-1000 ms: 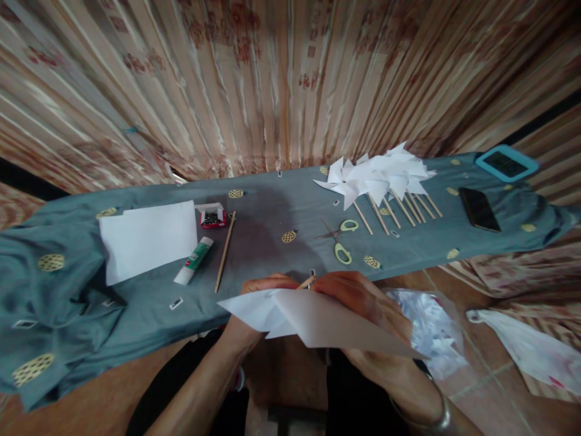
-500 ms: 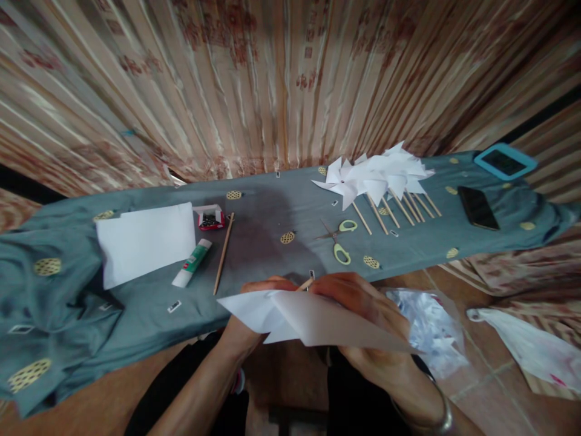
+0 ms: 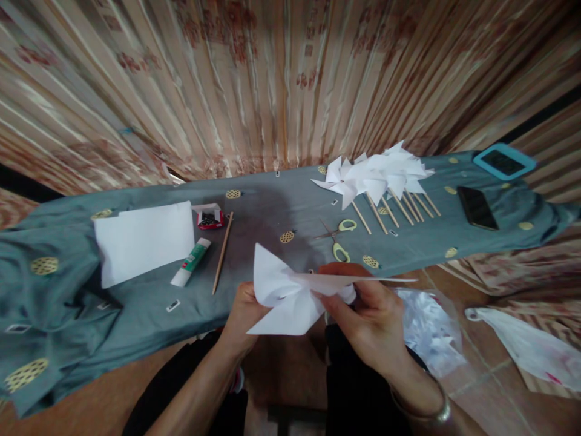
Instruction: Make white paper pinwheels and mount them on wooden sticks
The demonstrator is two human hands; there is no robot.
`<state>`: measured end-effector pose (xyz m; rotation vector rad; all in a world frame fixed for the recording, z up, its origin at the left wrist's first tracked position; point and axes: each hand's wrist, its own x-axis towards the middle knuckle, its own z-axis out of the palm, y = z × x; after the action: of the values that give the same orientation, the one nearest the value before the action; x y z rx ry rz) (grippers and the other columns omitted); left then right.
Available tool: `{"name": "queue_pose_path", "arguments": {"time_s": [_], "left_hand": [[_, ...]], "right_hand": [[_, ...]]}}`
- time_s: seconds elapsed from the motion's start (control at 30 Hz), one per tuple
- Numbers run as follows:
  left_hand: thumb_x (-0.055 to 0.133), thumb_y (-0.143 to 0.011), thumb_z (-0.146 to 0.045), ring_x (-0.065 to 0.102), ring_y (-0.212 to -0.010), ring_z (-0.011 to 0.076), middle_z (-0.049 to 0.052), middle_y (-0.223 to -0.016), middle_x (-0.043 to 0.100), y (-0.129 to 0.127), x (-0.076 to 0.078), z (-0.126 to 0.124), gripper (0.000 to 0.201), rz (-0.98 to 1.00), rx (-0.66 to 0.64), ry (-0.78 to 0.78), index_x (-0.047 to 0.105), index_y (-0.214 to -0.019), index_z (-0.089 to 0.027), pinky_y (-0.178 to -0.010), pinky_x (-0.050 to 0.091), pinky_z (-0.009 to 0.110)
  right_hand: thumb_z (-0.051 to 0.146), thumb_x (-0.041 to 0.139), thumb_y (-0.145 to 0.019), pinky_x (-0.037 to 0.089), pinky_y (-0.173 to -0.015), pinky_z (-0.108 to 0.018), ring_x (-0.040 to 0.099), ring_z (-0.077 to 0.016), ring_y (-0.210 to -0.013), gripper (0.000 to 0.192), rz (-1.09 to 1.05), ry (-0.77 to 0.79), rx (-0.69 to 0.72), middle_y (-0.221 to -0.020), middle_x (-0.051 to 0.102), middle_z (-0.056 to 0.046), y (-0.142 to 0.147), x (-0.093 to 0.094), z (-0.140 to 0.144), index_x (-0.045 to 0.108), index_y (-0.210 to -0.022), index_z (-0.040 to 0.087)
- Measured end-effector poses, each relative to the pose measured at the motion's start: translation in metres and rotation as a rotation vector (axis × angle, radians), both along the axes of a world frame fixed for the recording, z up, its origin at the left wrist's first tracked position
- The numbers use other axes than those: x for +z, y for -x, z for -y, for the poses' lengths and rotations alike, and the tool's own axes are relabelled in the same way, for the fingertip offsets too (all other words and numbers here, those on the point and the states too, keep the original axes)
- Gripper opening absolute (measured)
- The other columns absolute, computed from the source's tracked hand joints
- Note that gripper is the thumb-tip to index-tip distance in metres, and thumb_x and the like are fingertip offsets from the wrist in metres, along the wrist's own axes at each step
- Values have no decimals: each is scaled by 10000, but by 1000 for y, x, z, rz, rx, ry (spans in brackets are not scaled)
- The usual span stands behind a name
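A white paper pinwheel (image 3: 285, 300) is held up between my hands in front of the table's near edge. Behind its left side is my left hand (image 3: 245, 315), closed on it, with most fingers hidden by the paper. My right hand (image 3: 372, 309) pinches the right-hand blade between thumb and fingers. The stick seen before is out of sight behind the paper. Beyond my hands lie green-handled scissors (image 3: 338, 236), open, and to the left a loose wooden stick (image 3: 223, 254).
Several pinwheels on sticks (image 3: 376, 175) lie at the back right, near a black phone (image 3: 477, 208) and a blue-framed device (image 3: 505, 161). On the left are white paper sheets (image 3: 145, 242), a glue stick (image 3: 191, 261) and a small red box (image 3: 210, 216). A plastic bag (image 3: 431, 333) lies on the floor.
The pinwheel has turned, showing its folded blades more toward me. My right hand has shifted from over the stick to pinching a blade, and the stick is hidden now.
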<state>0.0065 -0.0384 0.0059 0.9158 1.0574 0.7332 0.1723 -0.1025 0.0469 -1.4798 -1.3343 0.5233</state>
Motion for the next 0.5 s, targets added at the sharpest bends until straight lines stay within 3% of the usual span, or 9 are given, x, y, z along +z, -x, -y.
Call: {"name": "queue_pose_path", "arguments": {"time_s": [0.13,0.37,0.5], "left_hand": [[898,-440,-322,586,-574,161,20,-587,676,-2,-6,4,318,67,69,54,726,-644,-149,-565,494,267],[913,-358,-313,568,-543,152,12,-568,659,-4,4,3,355,73,88,85,686,-574,-147,-555,491,270],[874,-442,-344,560,-550,144,19,-591,660,1,4,0,292,135,1,-2,721,-604,-155,-553,472,250]], "right_hand": [[263,733,-802,587,-589,-233,706,-152,-659,165,-174,64,-24,-812,765,-10,0,-11,-2,722,-961,222],[147,613,-834,594,-714,-260,718,-156,-790,184,142,-68,78,-896,759,0,-1,1,-3,693,-965,249],[129,548,-879,597,-704,-273,713,-159,-808,233,210,-173,176,-898,743,-13,-1,9,-2,642,-1060,244]]}}
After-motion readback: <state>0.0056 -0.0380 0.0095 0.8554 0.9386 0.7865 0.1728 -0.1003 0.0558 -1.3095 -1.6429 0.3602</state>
